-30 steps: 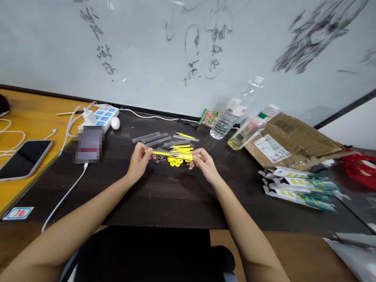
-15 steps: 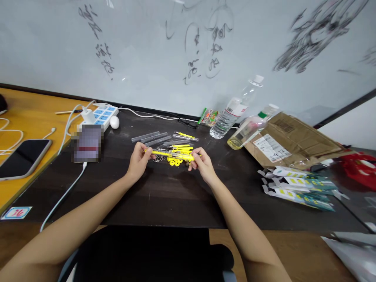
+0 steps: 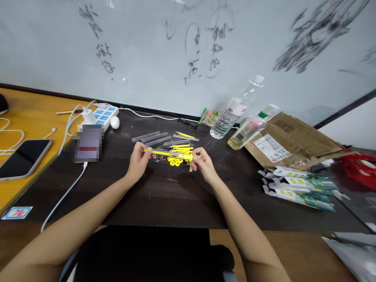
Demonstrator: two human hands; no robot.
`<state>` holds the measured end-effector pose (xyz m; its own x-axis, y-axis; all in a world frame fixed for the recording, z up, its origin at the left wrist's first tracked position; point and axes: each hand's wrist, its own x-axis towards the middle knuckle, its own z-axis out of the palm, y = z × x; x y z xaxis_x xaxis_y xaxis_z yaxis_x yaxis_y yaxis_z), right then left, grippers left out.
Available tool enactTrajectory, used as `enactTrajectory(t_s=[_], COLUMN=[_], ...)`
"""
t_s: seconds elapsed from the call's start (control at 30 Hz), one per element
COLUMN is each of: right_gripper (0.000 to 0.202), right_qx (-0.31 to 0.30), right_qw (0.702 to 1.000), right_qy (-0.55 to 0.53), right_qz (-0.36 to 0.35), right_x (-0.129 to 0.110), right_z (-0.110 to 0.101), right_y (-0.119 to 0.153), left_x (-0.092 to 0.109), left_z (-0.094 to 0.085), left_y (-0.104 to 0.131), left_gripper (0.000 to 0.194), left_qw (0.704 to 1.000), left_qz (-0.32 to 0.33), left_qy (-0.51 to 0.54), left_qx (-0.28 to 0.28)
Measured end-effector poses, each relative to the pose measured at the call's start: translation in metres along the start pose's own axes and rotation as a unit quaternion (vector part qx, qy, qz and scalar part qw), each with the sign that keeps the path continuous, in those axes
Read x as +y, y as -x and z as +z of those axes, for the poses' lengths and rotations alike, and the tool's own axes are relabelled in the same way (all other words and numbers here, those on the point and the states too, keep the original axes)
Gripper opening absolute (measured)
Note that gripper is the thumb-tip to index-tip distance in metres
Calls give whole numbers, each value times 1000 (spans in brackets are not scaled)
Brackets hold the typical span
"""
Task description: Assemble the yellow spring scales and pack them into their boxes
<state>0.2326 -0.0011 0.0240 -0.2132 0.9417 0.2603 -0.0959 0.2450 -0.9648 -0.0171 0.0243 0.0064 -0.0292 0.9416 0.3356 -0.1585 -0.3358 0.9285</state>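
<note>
A slim clear and yellow tube, which looks like a tubular spring scale, is held level just above the desk. At its left end my left hand pinches it between thumb and fingers. My right hand grips the yellow right end, its fingers closed around it. Behind and below lie yellow rods, yellow ring-ended pieces and a tangle of thin metal wire parts, partly hidden by the held tube. Farther back are several clear graduated tubes and a separate yellow strip.
Upright on the right stand a water bottle and a bottle of yellow liquid, beside a brown parcel and green-white boxes. Leftward lie a power strip, a charging phone and a dark phone. Glasses rest near the whiteboard.
My right hand's fingers have shifted slightly at the yellow right end of the tube. My left hand and the parts on the desk stay in place.
</note>
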Motion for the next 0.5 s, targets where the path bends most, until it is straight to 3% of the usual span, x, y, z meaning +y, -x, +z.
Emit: enactTrajectory(t_s=[0.5], right_gripper=[27], right_qx=[25], right_qw=[999], right_qy=[32], right_qz=[-5], right_x=[0], right_z=[-1], right_y=[0], left_x=[0], left_z=[0], left_y=[0], left_gripper=[33], left_qw=[1000], left_qz=[-1], left_qy=[-1], left_qx=[1])
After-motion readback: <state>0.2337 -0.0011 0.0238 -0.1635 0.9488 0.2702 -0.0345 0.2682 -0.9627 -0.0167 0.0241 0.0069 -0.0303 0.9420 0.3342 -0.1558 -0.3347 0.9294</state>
